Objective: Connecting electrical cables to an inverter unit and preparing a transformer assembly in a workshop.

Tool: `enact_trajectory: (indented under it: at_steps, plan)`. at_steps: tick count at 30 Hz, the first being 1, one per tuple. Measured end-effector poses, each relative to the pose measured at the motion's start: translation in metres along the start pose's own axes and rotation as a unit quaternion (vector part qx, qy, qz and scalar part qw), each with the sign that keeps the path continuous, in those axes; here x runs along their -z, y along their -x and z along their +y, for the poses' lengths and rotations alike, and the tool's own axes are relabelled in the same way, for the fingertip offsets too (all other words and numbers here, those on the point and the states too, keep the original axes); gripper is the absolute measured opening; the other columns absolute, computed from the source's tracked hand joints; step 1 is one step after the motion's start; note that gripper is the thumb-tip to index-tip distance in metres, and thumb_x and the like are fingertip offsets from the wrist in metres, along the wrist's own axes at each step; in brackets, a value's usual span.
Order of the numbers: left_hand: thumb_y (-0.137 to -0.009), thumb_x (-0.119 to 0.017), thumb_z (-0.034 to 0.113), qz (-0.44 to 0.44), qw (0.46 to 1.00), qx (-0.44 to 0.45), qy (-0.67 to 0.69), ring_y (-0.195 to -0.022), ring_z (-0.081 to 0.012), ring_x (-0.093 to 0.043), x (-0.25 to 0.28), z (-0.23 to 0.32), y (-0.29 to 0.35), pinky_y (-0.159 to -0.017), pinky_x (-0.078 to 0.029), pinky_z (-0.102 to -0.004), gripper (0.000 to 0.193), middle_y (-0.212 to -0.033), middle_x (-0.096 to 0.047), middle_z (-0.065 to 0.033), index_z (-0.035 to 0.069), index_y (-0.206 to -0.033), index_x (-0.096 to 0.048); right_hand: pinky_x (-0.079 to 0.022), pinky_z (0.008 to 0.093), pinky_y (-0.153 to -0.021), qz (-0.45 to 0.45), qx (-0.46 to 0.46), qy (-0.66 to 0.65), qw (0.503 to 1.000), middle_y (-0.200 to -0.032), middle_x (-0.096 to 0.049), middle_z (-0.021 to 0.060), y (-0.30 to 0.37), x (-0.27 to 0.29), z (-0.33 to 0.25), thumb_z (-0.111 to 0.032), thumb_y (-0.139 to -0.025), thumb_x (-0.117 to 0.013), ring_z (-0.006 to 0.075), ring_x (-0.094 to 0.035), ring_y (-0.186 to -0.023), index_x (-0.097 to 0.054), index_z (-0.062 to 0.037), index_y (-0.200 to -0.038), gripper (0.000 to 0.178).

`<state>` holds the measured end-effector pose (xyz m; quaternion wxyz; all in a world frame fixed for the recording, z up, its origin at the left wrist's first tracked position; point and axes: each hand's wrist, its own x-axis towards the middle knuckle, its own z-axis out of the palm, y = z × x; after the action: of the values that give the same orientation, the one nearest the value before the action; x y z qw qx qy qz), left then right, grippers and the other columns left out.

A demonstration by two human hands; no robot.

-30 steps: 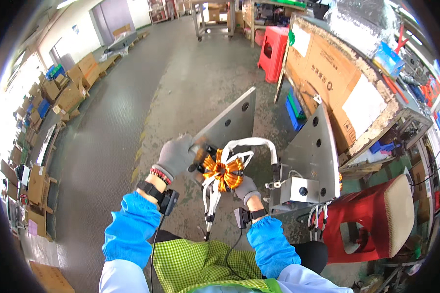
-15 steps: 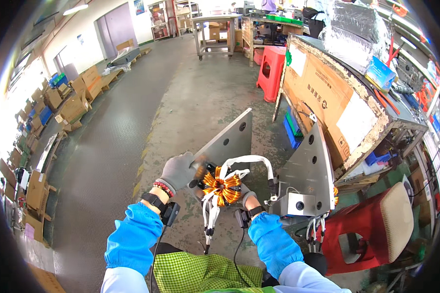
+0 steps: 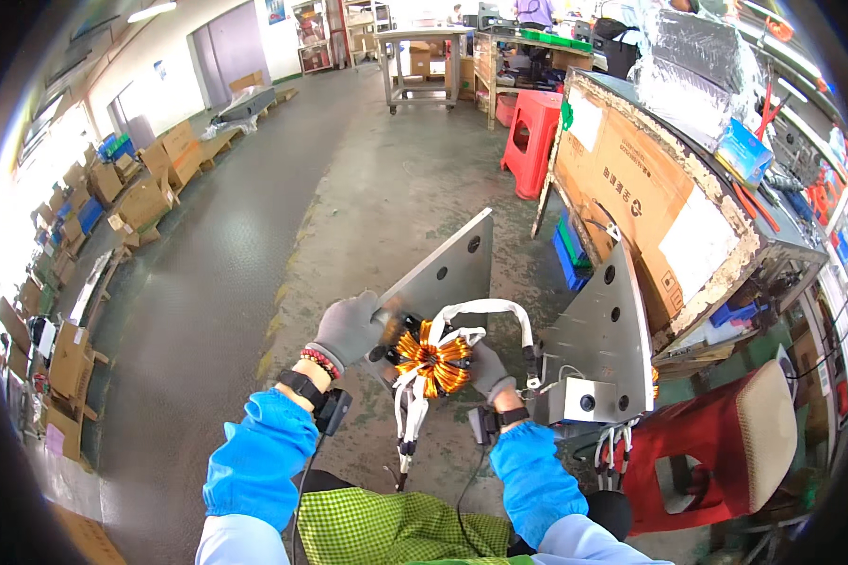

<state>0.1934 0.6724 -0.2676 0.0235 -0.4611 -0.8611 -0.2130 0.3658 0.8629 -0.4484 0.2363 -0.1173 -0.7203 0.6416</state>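
Observation:
My left hand [image 3: 347, 330], in a grey glove, is closed on the left edge of a flat grey metal plate [image 3: 448, 268] with round black holes. In front of the plate sits a ring-shaped copper coil [image 3: 432, 359], with white-sleeved leads [image 3: 485, 306] arching right and others hanging below. My right hand [image 3: 490, 372], also gloved, lies against the coil's right side; its fingertips are hidden behind the windings. Part of another coil shows, smeared, beside my left fingers. To the right stands a second metal plate [image 3: 598, 325] with a small metal box [image 3: 582, 400] at its foot.
A red stool [image 3: 669, 461] with a beige pad is at the lower right. Beyond it stands a worn bench with a cardboard side [image 3: 631, 188]. A red plastic stool [image 3: 532, 141] and wheeled metal table [image 3: 424, 71] are farther off. Cardboard boxes [image 3: 71, 363] line the left.
My right hand has shifted right and shows more beside the coil. My left hand keeps its place on the plate. The whole view has shifted slightly.

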Motion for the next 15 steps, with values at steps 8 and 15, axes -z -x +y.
enact_trajectory:
  at_steps: [8, 15]
  plan:
    - [-0.083, -0.058, 0.026, 0.002, 1.0, -0.001, -0.013, -0.072, -0.0416, -0.062, -0.002, 0.003, -0.001, -0.064, -0.049, -0.0489, 0.021, -0.073, -0.063, -0.0211, 0.006, -0.088, -0.058, -0.05, 0.0299, -0.077, 0.097, 0.03, -0.125, 0.987, -0.089, -0.065, 0.0002, -0.015, -0.026, 0.052, -0.018, -0.097, -0.048, 0.0124, -0.061, -0.081, -0.061, -0.0063, -0.099, 0.018]
    - [-0.083, -0.06, 0.028, 0.01, 1.0, -0.007, -0.018, -0.073, -0.0409, -0.062, -0.003, 0.006, -0.003, -0.064, -0.048, -0.0485, 0.021, -0.074, -0.062, -0.0202, 0.007, -0.086, -0.058, -0.048, 0.0316, -0.092, -0.012, 0.011, -0.368, 0.93, -0.109, -0.064, 0.0071, -0.056, -0.024, 0.083, -0.017, -0.095, -0.043, 0.016, -0.061, -0.1, -0.058, -0.0036, -0.117, 0.03]
